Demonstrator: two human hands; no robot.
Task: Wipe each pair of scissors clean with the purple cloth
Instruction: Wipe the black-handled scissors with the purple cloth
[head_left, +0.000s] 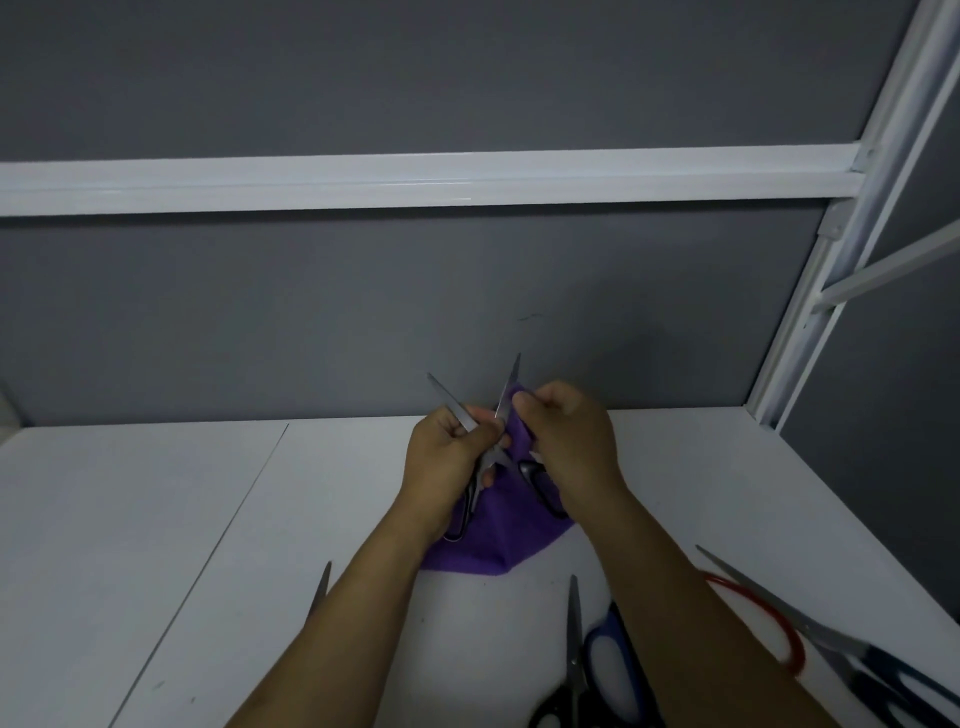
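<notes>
Closest in, scissors with black and blue handles (573, 639) lie on the white surface (156, 519) (1 pair or 2, I cannot tell). Another pair (831, 642) lies to the right across a red ring (779, 623), and 1 blade tip (323, 584) shows beside the left forearm. Further out, the left hand (441, 457) grips the opened scissors (506, 389) near the pivot, fingers curled round them, blades pointing up. The right hand (566, 431) pinches the purple cloth (493, 540) round 1 blade; the rest of the cloth hangs down to the surface. Likely risks: bare fingers sliding onto an edge, or the blades swinging shut on the cloth. No brand or writing is readable.
</notes>
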